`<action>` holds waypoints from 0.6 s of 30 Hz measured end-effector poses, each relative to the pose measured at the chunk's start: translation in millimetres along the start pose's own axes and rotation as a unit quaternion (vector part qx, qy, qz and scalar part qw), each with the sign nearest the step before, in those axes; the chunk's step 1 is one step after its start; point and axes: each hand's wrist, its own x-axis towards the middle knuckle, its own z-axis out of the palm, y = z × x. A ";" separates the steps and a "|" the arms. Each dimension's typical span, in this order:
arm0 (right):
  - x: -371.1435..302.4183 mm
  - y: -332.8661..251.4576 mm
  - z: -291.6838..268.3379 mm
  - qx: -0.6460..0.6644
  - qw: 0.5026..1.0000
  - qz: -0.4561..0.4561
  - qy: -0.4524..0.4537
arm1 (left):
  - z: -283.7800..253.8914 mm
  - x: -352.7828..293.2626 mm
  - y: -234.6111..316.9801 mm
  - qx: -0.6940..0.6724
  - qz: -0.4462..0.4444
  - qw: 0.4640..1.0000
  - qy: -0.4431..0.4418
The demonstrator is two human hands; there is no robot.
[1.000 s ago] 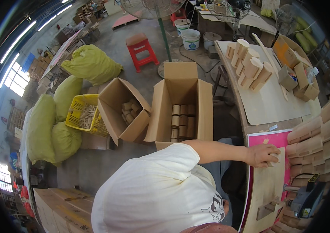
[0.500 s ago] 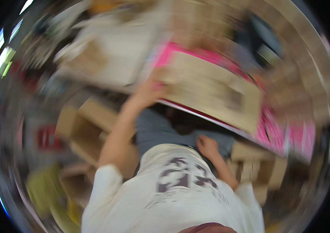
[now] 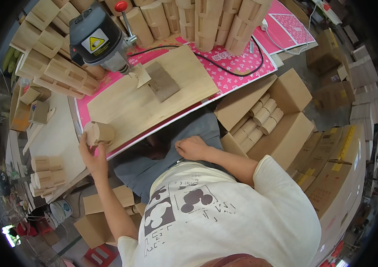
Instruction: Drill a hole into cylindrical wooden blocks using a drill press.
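Note:
At the near left corner of a thin wooden board (image 3: 122,104), my left hand (image 3: 94,158) grips a short round wooden block (image 3: 102,132), thumb and fingers on its near side. The board lies on a pink-covered bench (image 3: 230,80). A drill press head (image 3: 98,42) with a red-knobbed lever stands over the board's far side. Below the drill, a small wooden piece (image 3: 141,76) touches a flat brown plate (image 3: 164,82) with a slot. My right hand (image 3: 192,147) lies on my lap, fingers curled in, with nothing visible in it.
Stacks of wooden cylinders (image 3: 151,20) line the bench's back and left. An open carton (image 3: 282,133) with several cylinders stands on the right, beside closed cartons (image 3: 331,164). Another open carton (image 3: 92,227) sits low at left. A black cable (image 3: 238,74) crosses the pink cover.
The view has swung toward the right and become sharp. My left hand now plainly holds the round wooden block; earlier it was blurred at the board's left edge. My right hand stays on my lap.

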 end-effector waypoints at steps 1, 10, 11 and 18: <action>0.0 2.5 1.4 -0.001 1.000 -0.008 0.007 | 3.4 1.1 2.2 0.001 0.016 1.000 -0.007; -1.3 9.6 -3.0 0.007 1.000 -0.014 0.018 | 61.1 10.3 11.7 -0.079 0.031 0.995 -0.047; -1.3 9.0 -6.0 0.011 1.000 0.006 0.014 | 63.0 11.1 14.0 -0.088 0.047 0.994 -0.047; 2.8 2.7 -12.2 -0.019 1.000 0.019 -0.009 | 71.4 11.1 31.1 -0.148 -0.031 0.986 -0.070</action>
